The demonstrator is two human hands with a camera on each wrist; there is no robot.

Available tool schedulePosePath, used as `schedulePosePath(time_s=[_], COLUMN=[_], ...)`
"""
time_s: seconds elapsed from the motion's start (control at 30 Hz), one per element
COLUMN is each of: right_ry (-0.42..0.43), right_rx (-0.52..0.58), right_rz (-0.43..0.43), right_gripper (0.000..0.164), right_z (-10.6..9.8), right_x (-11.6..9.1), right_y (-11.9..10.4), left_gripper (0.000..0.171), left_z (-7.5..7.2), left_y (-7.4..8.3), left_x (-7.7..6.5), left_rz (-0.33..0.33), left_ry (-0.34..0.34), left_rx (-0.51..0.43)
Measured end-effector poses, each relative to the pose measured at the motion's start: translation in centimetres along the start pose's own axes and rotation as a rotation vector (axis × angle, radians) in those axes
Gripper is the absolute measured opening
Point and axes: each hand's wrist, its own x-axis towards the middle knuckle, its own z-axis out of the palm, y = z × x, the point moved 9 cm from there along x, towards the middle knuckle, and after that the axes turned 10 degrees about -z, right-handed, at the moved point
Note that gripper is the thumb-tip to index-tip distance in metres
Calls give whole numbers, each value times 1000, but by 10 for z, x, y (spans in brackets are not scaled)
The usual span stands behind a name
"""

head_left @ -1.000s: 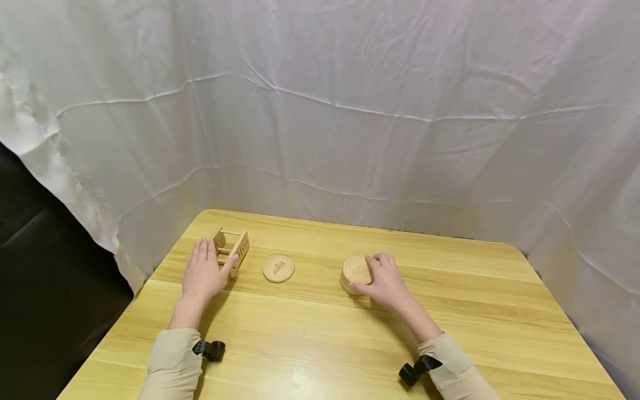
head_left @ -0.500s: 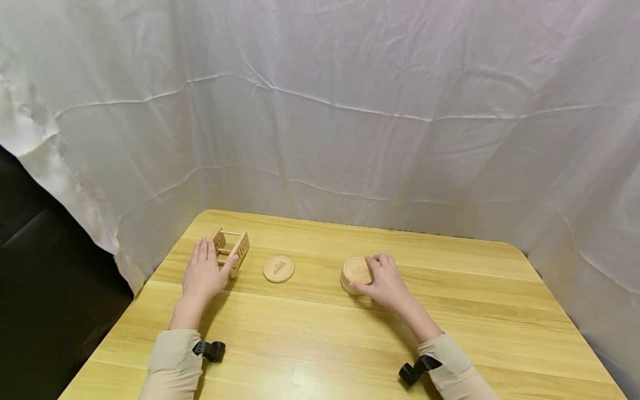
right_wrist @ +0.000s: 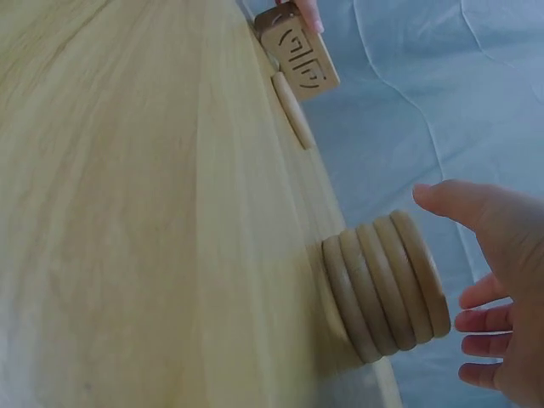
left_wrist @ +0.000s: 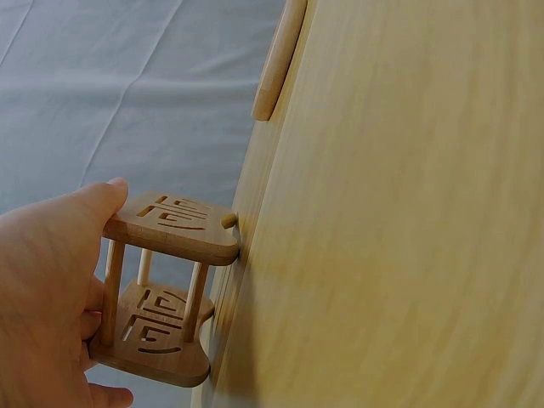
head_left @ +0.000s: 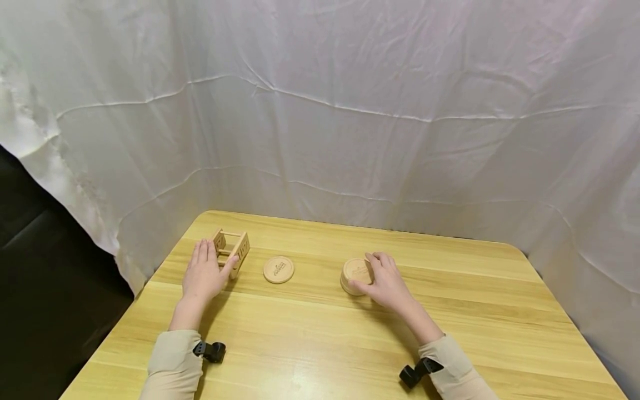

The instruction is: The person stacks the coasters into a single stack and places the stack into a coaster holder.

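My left hand (head_left: 202, 273) holds a small wooden coaster rack (head_left: 242, 251) at the table's far left. In the left wrist view the thumb lies on one carved side panel (left_wrist: 170, 225), and fingers reach the other panel, which thin rods join to it. One round wooden coaster (head_left: 278, 269) lies flat, right of the rack, its top printed. Further right stands a neat stack of several coasters (head_left: 356, 270). My right hand (head_left: 387, 282) is spread beside and over this stack. The right wrist view shows the thumb apart from the coaster stack (right_wrist: 387, 285), with the fingertips close to its top edge.
The wooden table (head_left: 310, 339) has rounded far corners. Pale curtains (head_left: 320, 139) hang behind it and at both sides. A dark surface (head_left: 45, 266) shows at the far left. Each wrist carries a black camera mount (head_left: 212, 351).
The right hand's fingers look slightly loosened at the coaster stack. The left hand, the rack and the single coaster stay in place.
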Motion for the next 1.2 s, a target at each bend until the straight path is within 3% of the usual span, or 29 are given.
schedulePosePath(time_s=[0.33, 0.7, 1.2], right_ry=[76, 133, 62], right_rx=[-23, -59, -75], right_rz=[-88, -209, -263], right_gripper=[82, 73, 73], right_z=[-12, -10, 23], right_x=[2, 7, 21], right_y=[-20, -47, -83], left_gripper=[93, 92, 91], left_z=[0, 0, 1], left_y=[0, 0, -1], left_x=[0, 0, 1], left_rz=[2, -6, -6], left_ry=[3, -11, -11], left_rx=[2, -4, 15])
